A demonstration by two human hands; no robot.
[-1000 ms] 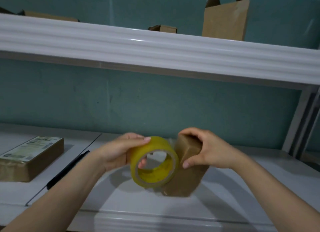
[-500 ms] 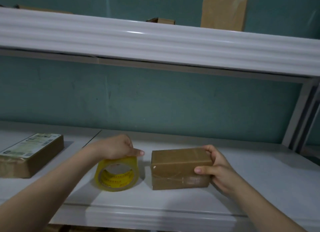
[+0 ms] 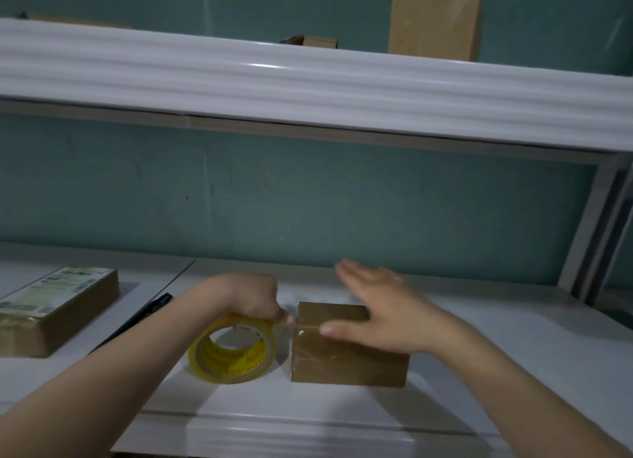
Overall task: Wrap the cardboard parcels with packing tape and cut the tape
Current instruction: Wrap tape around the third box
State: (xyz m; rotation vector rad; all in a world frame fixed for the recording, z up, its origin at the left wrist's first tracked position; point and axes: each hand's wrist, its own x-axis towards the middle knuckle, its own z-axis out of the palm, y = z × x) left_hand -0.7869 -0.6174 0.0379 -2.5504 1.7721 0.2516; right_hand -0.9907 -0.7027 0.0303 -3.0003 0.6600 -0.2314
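A small brown cardboard parcel (image 3: pixel 346 356) lies on the white shelf (image 3: pixel 496 372) in front of me, glossy with tape. My right hand (image 3: pixel 383 310) lies over its top with the fingers spread straight and the thumb on the parcel's left top edge. Just left of the parcel a yellow roll of packing tape (image 3: pixel 233 351) stands on edge on the shelf. My left hand (image 3: pixel 253 296) grips the top of the roll, fingertips at its right side close to the parcel.
A larger flat parcel with a printed label (image 3: pixel 58 307) lies at the left of the shelf. A black pen-like tool (image 3: pixel 150 308) lies between it and my left arm. An upper shelf (image 3: pixel 308 77) carries open cardboard boxes (image 3: pixel 435 19). A metal upright (image 3: pixel 589 231) stands at right.
The parcel and roll came down from mid-air onto the shelf. My right hand has let go of the parcel's right end and now lies flat on top.
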